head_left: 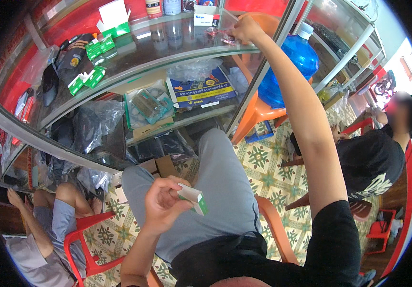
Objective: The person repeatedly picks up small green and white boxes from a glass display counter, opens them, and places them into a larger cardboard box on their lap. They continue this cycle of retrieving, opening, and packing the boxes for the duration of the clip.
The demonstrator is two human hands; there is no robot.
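Note:
My left hand [166, 203] is closed around a small green and white box [194, 199], held above my lap between thumb and fingers. My right arm stretches forward to the glass counter [167, 36]. There my right hand [247, 29] has its fingers bent down onto a small red and clear packet [228, 40] near the counter's right end. Another small reddish packet [212, 31] lies just left of it. Behind them stands a white open-topped carton [206, 17]. The tips of my right fingers are partly hidden.
Several green and white boxes [99, 47] lie on the counter's left, near a larger opened white and green carton [113, 19]. Below are plastic-wrapped parts [148, 105]. A blue water bottle [287, 67] stands on an orange chair [258, 112]. People sit at left and right.

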